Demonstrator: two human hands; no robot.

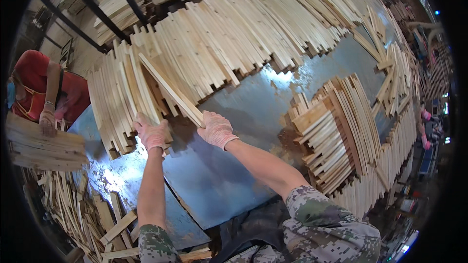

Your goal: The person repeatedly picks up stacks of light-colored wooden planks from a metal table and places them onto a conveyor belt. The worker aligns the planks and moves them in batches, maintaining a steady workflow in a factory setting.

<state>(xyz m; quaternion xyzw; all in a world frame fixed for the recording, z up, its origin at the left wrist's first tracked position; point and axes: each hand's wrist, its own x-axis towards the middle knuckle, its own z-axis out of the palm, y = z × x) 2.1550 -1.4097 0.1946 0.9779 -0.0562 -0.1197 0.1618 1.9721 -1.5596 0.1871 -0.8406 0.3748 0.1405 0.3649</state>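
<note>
My right hand (pixel 217 129), in a pale pink work glove, is closed round the near end of a wooden slat (pixel 170 87). That slat slants away to the left, its far end resting over the row of slats (pixel 195 44). My left hand (pixel 152 134), gloved alike, is bent over the near ends of slats at the row's left part and grips there; its fingertips are partly hidden. Between the hands, a dark gap shows in the row beside the slanted slat.
The slats lie on a worn blue metal table (pixel 219 165). A crosswise stack of slats (pixel 336 136) stands at right, with more piles (pixel 390 78) beyond. Loose offcuts (pixel 92 214) lie at lower left. At left, a person in red (pixel 48 87) holds boards (pixel 46 143). Black metal bars (pixel 92 7) rise behind.
</note>
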